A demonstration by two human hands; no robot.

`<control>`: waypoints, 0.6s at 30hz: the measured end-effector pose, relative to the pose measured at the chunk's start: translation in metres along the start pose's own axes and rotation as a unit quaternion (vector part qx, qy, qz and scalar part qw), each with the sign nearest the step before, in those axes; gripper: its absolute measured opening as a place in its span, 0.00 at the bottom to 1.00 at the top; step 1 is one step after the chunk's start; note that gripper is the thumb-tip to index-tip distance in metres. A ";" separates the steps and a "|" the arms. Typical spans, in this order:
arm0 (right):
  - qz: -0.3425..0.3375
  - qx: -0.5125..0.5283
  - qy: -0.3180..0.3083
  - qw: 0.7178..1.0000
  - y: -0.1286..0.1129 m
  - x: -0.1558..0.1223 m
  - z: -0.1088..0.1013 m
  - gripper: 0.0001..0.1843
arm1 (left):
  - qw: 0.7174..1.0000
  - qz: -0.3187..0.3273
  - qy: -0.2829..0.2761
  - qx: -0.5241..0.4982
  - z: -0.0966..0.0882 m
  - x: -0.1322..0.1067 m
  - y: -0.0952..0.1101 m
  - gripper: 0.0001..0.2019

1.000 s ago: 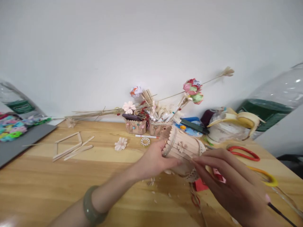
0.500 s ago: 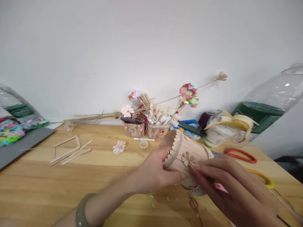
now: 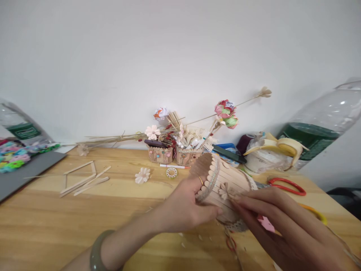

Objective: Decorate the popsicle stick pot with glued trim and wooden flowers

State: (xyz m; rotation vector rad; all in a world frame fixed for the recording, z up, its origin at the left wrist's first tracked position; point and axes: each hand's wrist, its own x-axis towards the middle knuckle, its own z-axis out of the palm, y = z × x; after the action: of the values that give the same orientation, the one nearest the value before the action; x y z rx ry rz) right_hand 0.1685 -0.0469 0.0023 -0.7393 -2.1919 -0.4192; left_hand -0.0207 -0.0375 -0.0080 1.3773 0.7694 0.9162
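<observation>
A holder made of wooden ice-cream sticks, trimmed with a bead band and white lace, lies tilted on its side above the table. My left hand, with a ring and a green bangle on the wrist, grips its rim end from the left. My right hand lies over its right side, fingertips pressed on a small paper flower on the sticks. A small pink paper piece rests on my right fingers.
Loose wooden sticks lie at the left, a paper flower and a small ring mid-table. Two decorated pots with flowers stand by the wall. Red scissors, a banana peel and a large plastic bottle are at the right.
The stick holder has shifted slightly lower and to the right in my hands and turned a little. My right fingers now press on its flower.
</observation>
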 end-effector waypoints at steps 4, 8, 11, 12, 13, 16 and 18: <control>0.014 -0.018 -0.001 1.000 -0.003 0.002 -0.002 0.04 | 1.000 -0.002 -0.007 0.000 0.000 0.000 -0.001 0.17; 0.034 -0.013 0.004 0.999 -0.006 0.003 -0.004 0.03 | 1.000 0.002 -0.012 -0.005 0.001 -0.001 -0.002 0.18; 0.055 -0.010 0.016 0.998 -0.008 0.005 -0.004 0.03 | 1.000 0.007 -0.012 -0.002 0.002 -0.002 -0.002 0.18; 0.062 -0.009 0.019 0.998 -0.009 0.006 -0.003 0.03 | 1.000 0.010 -0.012 0.000 0.003 -0.003 -0.001 0.17; 0.067 -0.008 0.021 0.998 -0.010 0.007 -0.003 0.03 | 1.000 0.013 -0.013 0.002 0.003 -0.003 -0.001 0.18; 0.073 0.000 0.018 0.997 -0.012 0.010 -0.003 0.04 | 1.000 0.017 -0.012 0.009 0.003 -0.003 -0.001 0.18; 0.073 0.001 0.017 0.997 -0.013 0.011 -0.004 0.04 | 1.000 0.015 -0.007 0.017 0.003 -0.002 -0.001 0.18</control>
State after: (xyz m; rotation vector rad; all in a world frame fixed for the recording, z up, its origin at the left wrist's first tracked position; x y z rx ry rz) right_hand 0.1571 -0.0550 0.0127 -0.8783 -2.0900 -0.3532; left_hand -0.0190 -0.0404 -0.0086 1.4271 0.7582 0.9204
